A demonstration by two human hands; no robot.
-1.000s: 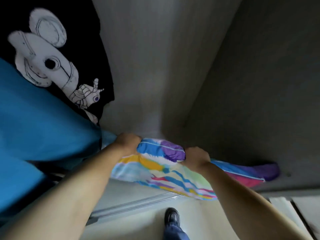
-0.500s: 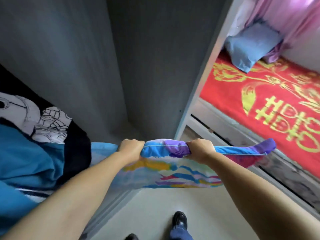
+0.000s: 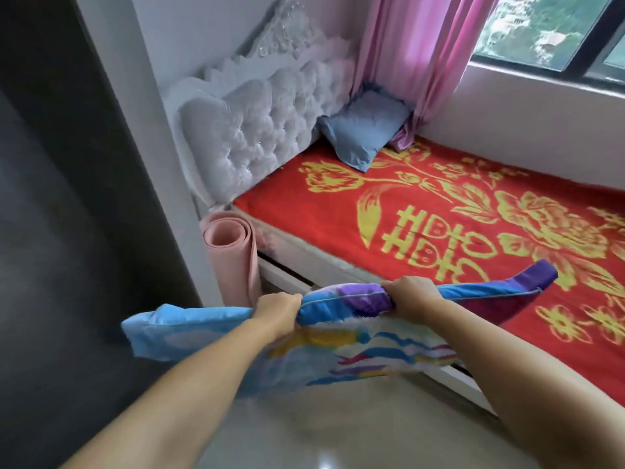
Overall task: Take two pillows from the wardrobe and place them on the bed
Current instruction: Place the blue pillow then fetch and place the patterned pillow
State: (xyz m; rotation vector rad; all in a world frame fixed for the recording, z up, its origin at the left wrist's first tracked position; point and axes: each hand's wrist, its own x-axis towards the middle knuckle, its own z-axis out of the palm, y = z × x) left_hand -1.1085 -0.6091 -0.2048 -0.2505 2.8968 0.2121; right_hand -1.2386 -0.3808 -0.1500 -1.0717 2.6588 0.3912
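Observation:
I hold a flat, multicoloured pillow [image 3: 341, 346] by its upper edge, hanging over the floor beside the bed. My left hand [image 3: 277, 311] grips the edge left of the middle and my right hand [image 3: 411, 296] grips it further right. The pillow's purple corner reaches over the bed's near edge. The bed [image 3: 422, 211] has a red cover with a yellow flower pattern. A pale blue pillow [image 3: 363, 130] leans in the far corner against the white tufted headboard [image 3: 250, 130]. The dark wardrobe side [image 3: 67, 198] fills the left.
A rolled pink mat [image 3: 233, 255] stands upright between the wardrobe and the bed frame. Pink curtains [image 3: 416, 52] hang by the window [image 3: 554, 32] at the far right. Glossy pale floor [image 3: 338, 428] lies below the pillow.
The view has swung from the inside of the wardrobe to the bed. Both hands kept their grip and carried the multicoloured pillow out and rightward to the bedside.

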